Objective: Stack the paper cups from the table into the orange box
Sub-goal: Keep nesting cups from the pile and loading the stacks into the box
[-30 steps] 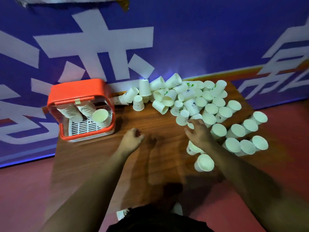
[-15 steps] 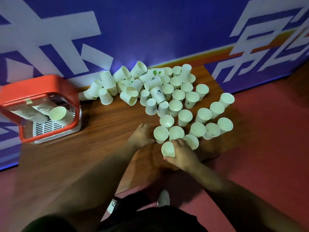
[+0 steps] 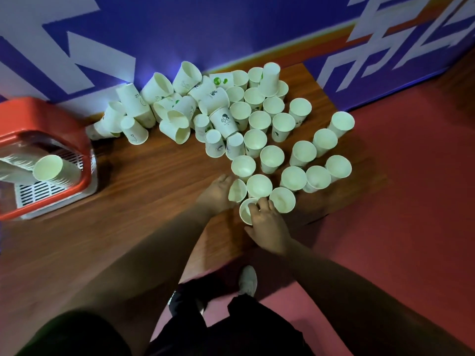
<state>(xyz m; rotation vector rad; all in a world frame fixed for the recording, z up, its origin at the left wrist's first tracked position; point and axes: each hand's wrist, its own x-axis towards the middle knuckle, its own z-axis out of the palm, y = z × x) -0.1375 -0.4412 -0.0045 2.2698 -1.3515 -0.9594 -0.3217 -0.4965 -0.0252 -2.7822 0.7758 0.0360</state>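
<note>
Several white paper cups stand upright or lie tipped over across the far right half of the wooden table. My right hand grips the nearest upright cup at its rim. My left hand holds a tilted cup just left of it. The orange box lies on its side at the table's left end, with stacks of cups inside, mouths facing me.
A blue banner wall with white characters runs right behind the table. The table's near right edge drops to a red floor. My dark trousers and a shoe show below the table edge.
The view has shifted right. My right hand has closed on the nearest cup, and my left hand has moved from the bare table to take hold of a tilted cup beside it.
</note>
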